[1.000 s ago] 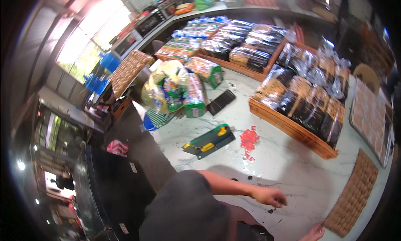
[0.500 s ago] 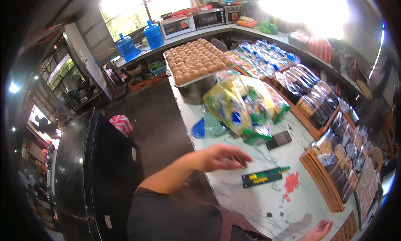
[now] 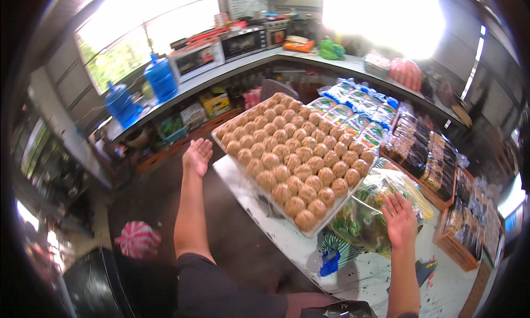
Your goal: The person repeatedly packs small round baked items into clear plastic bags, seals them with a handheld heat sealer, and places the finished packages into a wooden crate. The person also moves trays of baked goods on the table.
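A large tray packed with round brown buns sits raised above the marble-patterned table. Whatever holds it up is mostly hidden beneath it. My left hand is stretched out beyond the tray's left side, palm bare, fingers extended, apart from the rim. On the other side, my right hand is spread over a yellowish clear plastic bag of green packets, near the tray's right corner. I cannot tell whether it touches the bag. Neither hand holds anything.
Wooden crates of wrapped baked goods line the table's right side. Packaged bread lies behind the tray. Blue water jugs and ovens stand on the back counter. A red-and-white striped bag is low at left.
My view has moved closer to the tray. Both hands have gone forward: the left from above the table to the tray's left, the right from the near table edge to over the plastic bag.
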Motion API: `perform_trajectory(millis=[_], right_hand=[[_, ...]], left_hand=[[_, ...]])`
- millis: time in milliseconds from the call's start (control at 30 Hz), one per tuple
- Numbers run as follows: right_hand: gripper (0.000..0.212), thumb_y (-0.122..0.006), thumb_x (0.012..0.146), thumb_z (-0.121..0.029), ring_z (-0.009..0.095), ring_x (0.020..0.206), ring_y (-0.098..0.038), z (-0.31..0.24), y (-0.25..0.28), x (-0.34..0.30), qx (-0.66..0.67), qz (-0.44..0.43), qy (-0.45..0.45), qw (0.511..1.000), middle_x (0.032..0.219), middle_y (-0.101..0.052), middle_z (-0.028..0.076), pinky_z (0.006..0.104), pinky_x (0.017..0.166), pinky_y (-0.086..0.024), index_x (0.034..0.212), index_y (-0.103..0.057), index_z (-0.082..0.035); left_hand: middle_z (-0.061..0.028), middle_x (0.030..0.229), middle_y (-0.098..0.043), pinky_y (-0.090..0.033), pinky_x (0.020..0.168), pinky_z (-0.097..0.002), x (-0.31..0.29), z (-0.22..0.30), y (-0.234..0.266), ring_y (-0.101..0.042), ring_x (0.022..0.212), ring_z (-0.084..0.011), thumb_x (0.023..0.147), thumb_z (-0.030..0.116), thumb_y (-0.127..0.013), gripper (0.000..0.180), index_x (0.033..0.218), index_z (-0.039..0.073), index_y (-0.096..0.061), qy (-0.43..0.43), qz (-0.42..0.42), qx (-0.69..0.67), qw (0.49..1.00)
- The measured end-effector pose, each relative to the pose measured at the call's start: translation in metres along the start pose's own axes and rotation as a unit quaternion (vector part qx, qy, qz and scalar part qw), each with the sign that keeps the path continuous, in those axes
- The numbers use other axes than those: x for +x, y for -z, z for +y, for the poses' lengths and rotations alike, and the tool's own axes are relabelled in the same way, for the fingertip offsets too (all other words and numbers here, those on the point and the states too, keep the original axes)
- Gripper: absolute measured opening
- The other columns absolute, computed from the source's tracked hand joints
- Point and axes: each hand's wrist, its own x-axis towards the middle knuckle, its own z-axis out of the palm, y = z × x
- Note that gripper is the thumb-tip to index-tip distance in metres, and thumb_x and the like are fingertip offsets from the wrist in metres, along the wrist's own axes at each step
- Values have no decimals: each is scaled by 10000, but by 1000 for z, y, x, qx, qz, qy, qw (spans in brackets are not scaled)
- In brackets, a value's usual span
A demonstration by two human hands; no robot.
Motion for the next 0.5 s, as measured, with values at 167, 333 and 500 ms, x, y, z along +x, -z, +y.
perform_trajectory(millis=[167, 333, 500], right_hand=[[666, -333, 1012, -515, 335, 1331, -395, 61, -28, 103, 75, 87, -50, 992, 1426, -425, 203, 495, 1117, -305, 1392, -372, 31], [621, -281, 1019, -504, 366, 1260, -475, 94, -52, 134, 239, -164, -48, 956, 1351, -513, 204, 552, 1089, -347, 1326, -460, 5], [525, -400, 968, -450, 358, 1121, -573, 95, -85, 131, 150, 126, -112, 974, 1243, -590, 183, 566, 1007, -428, 1261, -537, -36]], left_hand=[[-168, 1278, -584, -467, 972, -422, 71, -41, 4, -573, 1153, -301, 1044, 417, -281, 551, 1292, -31, -485, 85, -152, -94, 980], [-191, 1399, -493, -340, 1102, -496, 96, -57, 18, -466, 1284, -359, 1041, 358, -284, 527, 1344, -33, -466, 88, -297, -165, 936], [-173, 1207, -611, -500, 943, -473, 90, -20, -3, -601, 1086, -312, 924, 145, -523, 356, 1231, -34, -548, 95, -197, -9, 976]])
